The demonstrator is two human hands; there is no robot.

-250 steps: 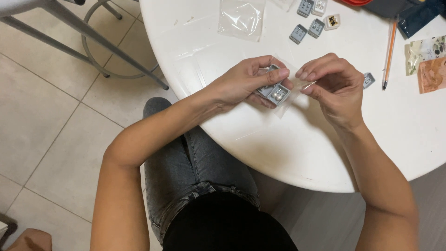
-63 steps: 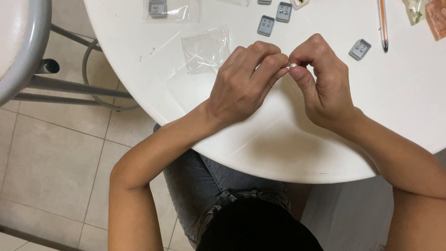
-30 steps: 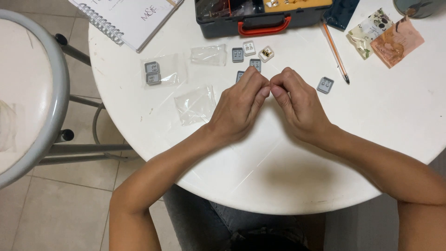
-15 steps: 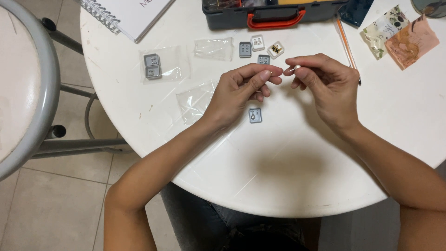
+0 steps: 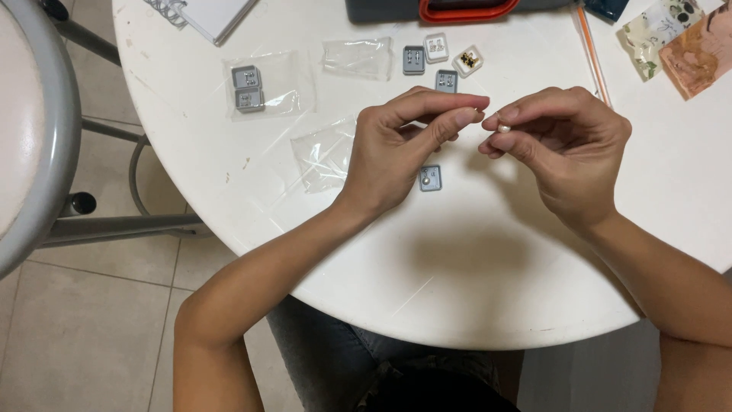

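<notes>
My left hand (image 5: 400,149) hovers over the round white table (image 5: 473,282), its thumb and forefinger pinched together at the tips on something too small to make out. My right hand (image 5: 564,149) faces it a finger's width away and pinches a small pearl-like earring (image 5: 503,128) between thumb and forefinger. Just below my left hand a small grey square earring card (image 5: 430,178) lies flat on the table. An empty clear plastic bag (image 5: 324,152) lies to the left of that hand.
Several small grey and white earring cards (image 5: 436,59) lie at the back, with another clear bag (image 5: 357,58) and a bag holding two grey cards (image 5: 255,84). A case with a red handle (image 5: 465,11), a pencil (image 5: 593,53), a notebook (image 5: 210,14) and a stool (image 5: 30,130) surround them.
The view has tilted down a little, and my hands have drawn slightly apart. The grey card stays on the table below my left hand.
</notes>
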